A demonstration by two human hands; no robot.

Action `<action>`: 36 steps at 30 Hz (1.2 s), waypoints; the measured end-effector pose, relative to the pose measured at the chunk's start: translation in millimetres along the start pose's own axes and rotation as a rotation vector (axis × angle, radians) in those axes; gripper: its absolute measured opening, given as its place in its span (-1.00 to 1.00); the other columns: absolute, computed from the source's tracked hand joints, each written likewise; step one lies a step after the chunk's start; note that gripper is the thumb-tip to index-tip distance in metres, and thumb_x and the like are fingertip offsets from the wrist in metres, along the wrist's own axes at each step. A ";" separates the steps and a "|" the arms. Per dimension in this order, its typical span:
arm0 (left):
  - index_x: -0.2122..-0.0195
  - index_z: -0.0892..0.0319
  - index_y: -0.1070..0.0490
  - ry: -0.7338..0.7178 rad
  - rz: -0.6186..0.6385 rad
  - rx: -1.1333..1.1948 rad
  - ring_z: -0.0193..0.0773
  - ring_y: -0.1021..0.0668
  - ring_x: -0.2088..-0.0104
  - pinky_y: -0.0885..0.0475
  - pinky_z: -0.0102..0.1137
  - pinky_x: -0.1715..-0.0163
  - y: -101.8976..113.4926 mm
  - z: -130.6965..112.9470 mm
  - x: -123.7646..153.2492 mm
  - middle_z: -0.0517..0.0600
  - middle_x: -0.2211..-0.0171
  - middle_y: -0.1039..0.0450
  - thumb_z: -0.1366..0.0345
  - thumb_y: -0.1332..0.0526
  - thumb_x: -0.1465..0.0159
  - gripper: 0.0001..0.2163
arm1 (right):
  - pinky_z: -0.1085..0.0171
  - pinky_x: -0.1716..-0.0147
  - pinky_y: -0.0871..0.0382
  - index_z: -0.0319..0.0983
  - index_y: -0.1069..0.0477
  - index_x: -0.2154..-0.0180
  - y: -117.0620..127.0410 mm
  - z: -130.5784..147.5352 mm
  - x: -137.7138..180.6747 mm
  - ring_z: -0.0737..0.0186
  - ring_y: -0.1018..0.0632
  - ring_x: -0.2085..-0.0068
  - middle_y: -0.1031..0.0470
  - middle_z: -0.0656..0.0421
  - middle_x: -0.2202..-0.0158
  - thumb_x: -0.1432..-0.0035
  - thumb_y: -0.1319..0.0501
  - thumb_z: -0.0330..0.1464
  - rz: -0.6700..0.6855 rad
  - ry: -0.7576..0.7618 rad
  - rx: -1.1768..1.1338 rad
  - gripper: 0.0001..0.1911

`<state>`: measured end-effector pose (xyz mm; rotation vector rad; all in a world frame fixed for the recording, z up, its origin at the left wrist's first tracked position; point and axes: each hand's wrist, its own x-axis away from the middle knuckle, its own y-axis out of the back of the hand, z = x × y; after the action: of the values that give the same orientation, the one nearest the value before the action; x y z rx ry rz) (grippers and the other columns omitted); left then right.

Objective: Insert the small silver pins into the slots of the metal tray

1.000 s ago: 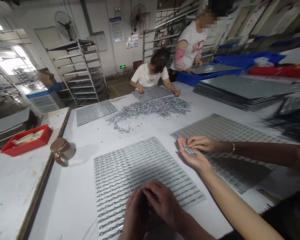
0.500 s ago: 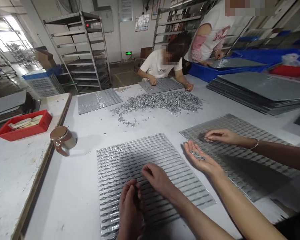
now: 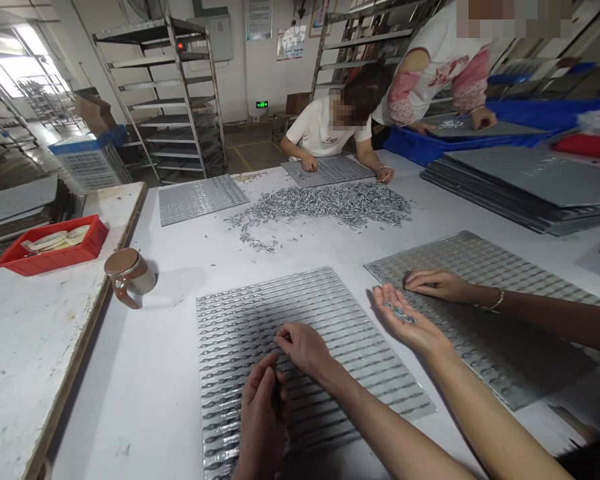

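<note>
A grey sheet (image 3: 375, 373) with rows of small dark raised shapes lies flat below my hands. My left hand (image 3: 263, 413) is curled above its near left part, fingers bent inward; what they hold, if anything, is hidden. Just beyond and to the right, my right hand (image 3: 305, 350) hovers low over the sheet with thumb and fingertips pinched together. Anything in that pinch is too small to make out. Across the table is a heap of small, shiny metal-like pieces (image 3: 330, 203), with loose ones scattered at its left.
To my right, a co-worker's open palm (image 3: 415, 327) bears small pieces, the other hand over a second sheet (image 3: 460, 253). Two more people work beyond. A brown mug (image 3: 140, 273) stands left, near a red tray (image 3: 55, 257). Stacked sheets (image 3: 520, 180) lie at right.
My right hand has shifted slightly left, nearer my left hand, which stays curled. The co-worker's pinching hand at right has moved left and down onto the second sheet.
</note>
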<state>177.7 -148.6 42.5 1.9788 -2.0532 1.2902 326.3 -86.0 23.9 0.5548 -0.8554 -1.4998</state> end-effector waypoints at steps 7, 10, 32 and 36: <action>0.39 0.17 -0.37 -0.053 0.008 -0.041 -0.49 -0.23 0.61 -0.08 -0.57 0.65 -1.6 1.0 -4.4 -0.14 0.54 -0.36 0.00 -0.50 -0.07 -0.59 | 0.33 0.30 -0.25 -0.20 -0.58 0.38 0.8 1.1 -1.1 0.21 -0.59 0.28 -0.63 0.19 0.37 -0.23 -0.24 -0.38 -0.004 0.017 -0.011 -0.84; 0.40 0.20 -0.41 -0.047 0.013 -0.027 -0.51 -0.21 0.63 -0.07 -0.58 0.66 0.7 2.7 -8.8 -0.18 0.61 -0.26 0.03 -0.53 -0.02 -0.59 | 0.33 0.32 -0.24 -0.20 -0.58 0.39 2.1 1.3 -2.1 0.21 -0.59 0.29 -0.63 0.19 0.39 -0.23 -0.24 -0.38 0.016 0.009 -0.012 -0.83; 0.39 0.20 -0.44 0.018 -0.007 -0.002 -0.52 -0.16 0.65 -0.02 -0.58 0.68 -2.6 -0.1 -4.2 -0.21 0.64 -0.22 0.01 -0.58 0.09 -0.54 | 0.33 0.40 -0.30 -0.21 -0.48 0.33 28.4 9.5 51.0 0.27 -0.50 0.39 -0.52 0.23 0.43 -0.33 -0.14 -0.17 0.124 0.196 -0.552 -0.71; 0.38 0.24 -0.48 0.025 -0.019 0.024 -0.54 -0.22 0.62 -0.09 -0.61 0.66 -3.2 4.0 -4.6 -0.17 0.61 -0.29 0.06 -0.60 0.12 -0.55 | 0.31 0.33 -0.36 -0.21 -0.48 0.32 27.3 4.4 62.2 0.24 -0.52 0.34 -0.54 0.22 0.39 -0.27 -0.18 -0.21 0.084 0.162 -0.555 -0.78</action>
<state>183.3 -146.6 39.1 1.9768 -2.0121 1.3348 332.2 -145.2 56.9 0.2187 -0.3060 -1.5085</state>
